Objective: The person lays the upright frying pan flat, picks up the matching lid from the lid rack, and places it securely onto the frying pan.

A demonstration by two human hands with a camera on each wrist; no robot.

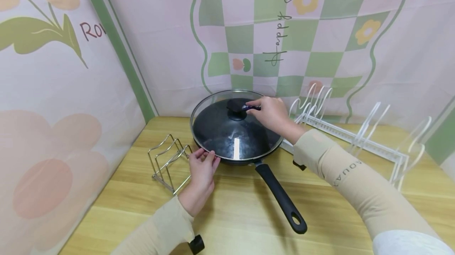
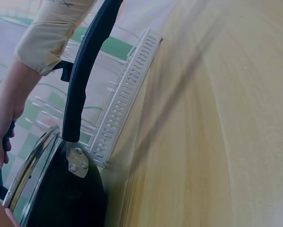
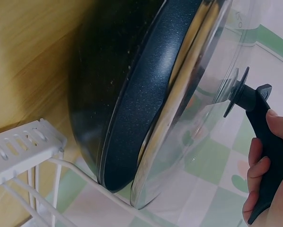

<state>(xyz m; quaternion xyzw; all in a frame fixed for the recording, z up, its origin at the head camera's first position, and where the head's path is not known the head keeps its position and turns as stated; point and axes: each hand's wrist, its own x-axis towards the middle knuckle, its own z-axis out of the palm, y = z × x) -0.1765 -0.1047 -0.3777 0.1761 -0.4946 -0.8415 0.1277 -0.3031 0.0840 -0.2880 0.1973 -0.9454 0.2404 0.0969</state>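
Note:
A clear glass lid [image 1: 213, 128] with a metal rim lies over a black frying pan [image 1: 245, 163]. My right hand [image 1: 271, 113] grips the black handle [image 3: 269, 156] on top of the lid, fingers curled round it in the right wrist view. At the near left, my left hand [image 1: 203, 172] pinches the lid's rim between thumb and fingers. A gap shows between the lid's rim [image 3: 153, 163] and the pan's edge in the right wrist view. The pan's long black handle [image 1: 281, 197] points toward me and to the right, with no hand on it.
A small metal wire rack [image 1: 164, 185] stands left of the pan. Behind my right forearm is a white rack [image 1: 359, 140] with upright loops, close to the pan's right side. Patterned cloth walls [image 1: 170, 49] bound the wooden table [image 1: 231, 215] at the back and left.

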